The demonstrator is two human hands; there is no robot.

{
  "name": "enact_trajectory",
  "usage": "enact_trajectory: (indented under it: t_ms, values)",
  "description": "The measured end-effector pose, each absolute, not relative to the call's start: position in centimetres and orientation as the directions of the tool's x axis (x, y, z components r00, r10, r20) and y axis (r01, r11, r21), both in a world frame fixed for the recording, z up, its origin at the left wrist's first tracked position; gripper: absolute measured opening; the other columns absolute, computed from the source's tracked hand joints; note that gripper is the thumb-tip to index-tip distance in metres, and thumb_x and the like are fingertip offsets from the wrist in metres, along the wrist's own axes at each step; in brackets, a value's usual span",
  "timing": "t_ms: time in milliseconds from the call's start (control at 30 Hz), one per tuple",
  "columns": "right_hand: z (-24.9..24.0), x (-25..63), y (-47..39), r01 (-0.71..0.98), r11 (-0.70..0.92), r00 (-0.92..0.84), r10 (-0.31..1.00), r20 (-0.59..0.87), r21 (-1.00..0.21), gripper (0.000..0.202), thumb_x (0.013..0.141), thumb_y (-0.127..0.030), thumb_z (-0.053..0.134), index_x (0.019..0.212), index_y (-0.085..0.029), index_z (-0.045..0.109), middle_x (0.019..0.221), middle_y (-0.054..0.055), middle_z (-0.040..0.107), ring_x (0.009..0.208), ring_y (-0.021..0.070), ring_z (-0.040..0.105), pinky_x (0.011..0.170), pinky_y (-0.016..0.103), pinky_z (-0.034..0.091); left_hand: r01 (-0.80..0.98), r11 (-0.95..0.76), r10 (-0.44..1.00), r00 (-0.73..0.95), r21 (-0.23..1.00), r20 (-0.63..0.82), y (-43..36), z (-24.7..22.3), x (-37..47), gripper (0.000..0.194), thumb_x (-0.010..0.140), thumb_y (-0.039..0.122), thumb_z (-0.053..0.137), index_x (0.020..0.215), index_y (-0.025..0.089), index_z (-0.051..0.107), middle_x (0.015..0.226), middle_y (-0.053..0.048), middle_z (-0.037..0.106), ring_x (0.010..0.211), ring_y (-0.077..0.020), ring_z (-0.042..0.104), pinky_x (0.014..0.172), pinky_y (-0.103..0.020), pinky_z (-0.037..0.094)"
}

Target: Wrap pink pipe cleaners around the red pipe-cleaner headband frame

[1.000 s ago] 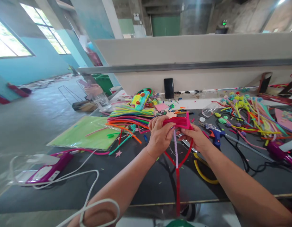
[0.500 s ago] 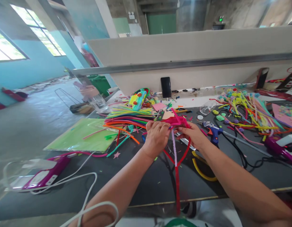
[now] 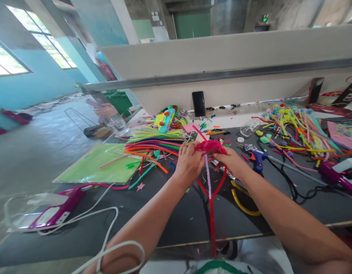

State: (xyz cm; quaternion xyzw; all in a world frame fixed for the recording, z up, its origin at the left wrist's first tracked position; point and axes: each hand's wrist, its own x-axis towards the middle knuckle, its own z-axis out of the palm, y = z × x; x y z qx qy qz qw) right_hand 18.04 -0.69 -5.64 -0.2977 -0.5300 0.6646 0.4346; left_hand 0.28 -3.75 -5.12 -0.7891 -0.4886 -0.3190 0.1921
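A red and pink pipe-cleaner piece (image 3: pixel 211 145) is held up over the dark table, between both my hands. My left hand (image 3: pixel 190 161) is closed on its left side, fingertips pinching near a pink pipe-cleaner end (image 3: pixel 199 132) that sticks up and leftward. On the other side, my right hand (image 3: pixel 231 161) grips the piece, its fingers curled beneath and partly hidden. From the piece hang a lilac pipe cleaner (image 3: pixel 208 175) and red strands, which meet in a long red stem (image 3: pixel 212 224) reaching past the table's front edge. A metal tool is partly hidden below my right hand.
A blue glue gun (image 3: pixel 258 160) and yellow pipe cleaners (image 3: pixel 242 205) lie to the right. Bundled pipe cleaners (image 3: pixel 153 144) and a green sheet pack (image 3: pixel 96 163) are at left. A black phone (image 3: pixel 198 103) leans on the partition. A white cable (image 3: pixel 115 220) crosses my left forearm.
The upright pink end has tipped further to the left and shows longer. My left hand's fingers have shifted slightly along the piece. Both hands keep hold, and the view has moved a little.
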Motion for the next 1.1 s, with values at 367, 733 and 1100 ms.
enact_trajectory:
  t_ms: [367,733,1100]
  values:
    - [-6.1,18.0,-0.9,-0.307,-0.077,-0.475,0.876,0.083,-0.948,0.035,0.072,-0.031,0.070,0.104,-0.021,0.066,0.110,0.007,0.067,0.079,0.0189,0.066,0.045,0.023,0.051,0.809,-0.550,0.614,0.227,0.204,0.756,-2.2,-5.9,-0.6,0.009,0.087,0.022,0.052,0.081,0.020,0.059,0.089,-0.006,0.067,0.102,-0.0187,0.060,0.092,-0.035,0.048]
    - [-4.8,20.3,0.5,-0.239,-0.312,-0.640,0.763,-0.092,-0.920,0.037,0.071,-0.020,0.073,0.107,-0.020,0.066,0.099,0.008,0.071,0.088,0.0200,0.067,0.073,0.036,0.057,0.739,-0.666,0.551,0.397,0.101,0.734,-3.0,-5.7,-0.1,0.009,0.087,0.018,0.050,0.086,0.018,0.059,0.097,-0.008,0.067,0.104,-0.0188,0.060,0.101,-0.040,0.042]
    - [-2.6,22.4,1.0,-0.078,-0.301,-0.717,0.679,-0.156,-0.950,0.052,0.082,-0.062,0.050,0.101,-0.016,0.066,0.096,0.012,0.070,0.087,0.0253,0.067,0.071,0.040,0.056,0.676,-0.736,0.490,0.501,0.030,0.713,-4.3,-5.3,1.0,0.013,0.088,0.018,0.050,0.094,0.018,0.062,0.106,-0.008,0.068,0.108,-0.0184,0.059,0.108,-0.043,0.037]
